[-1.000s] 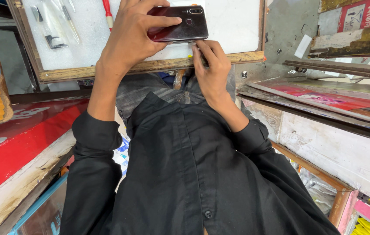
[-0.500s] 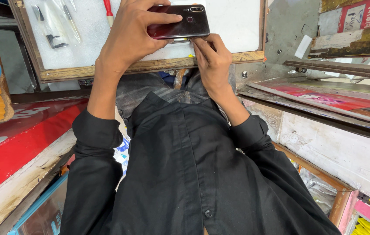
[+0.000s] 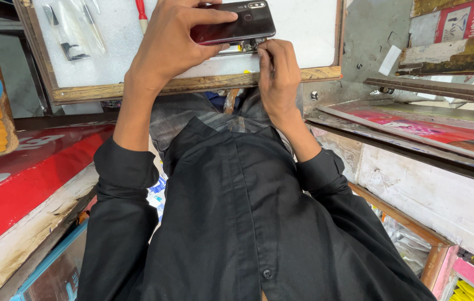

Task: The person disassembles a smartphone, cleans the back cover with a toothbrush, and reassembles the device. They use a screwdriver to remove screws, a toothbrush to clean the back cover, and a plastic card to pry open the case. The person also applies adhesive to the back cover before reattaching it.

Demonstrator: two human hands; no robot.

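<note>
The left hand (image 3: 172, 42) is closed around a dark, glossy red-black smartphone (image 3: 234, 23), rear side up, with the thumb laid across its back and the fingers wrapped under its far edge. The phone is held just above a white work mat set in a wooden frame (image 3: 192, 85). The right hand (image 3: 278, 75) is positioned directly below the phone's lower edge, fingers drawn together and pinched at that edge; whether a tool sits between the fingertips cannot be determined. Left of the left hand, small dark metal parts in a clear plastic bag (image 3: 72, 33) lie on the mat, and a red-handled tool (image 3: 142, 11) lies just beside that hand's knuckles. Both forearms emerge from rolled black shirt sleeves (image 3: 128, 167). Outward from the left arm sits a red and white painted board (image 3: 19, 195); outward from the right arm sits a grey slab with a red printed sheet (image 3: 415, 125).
</note>
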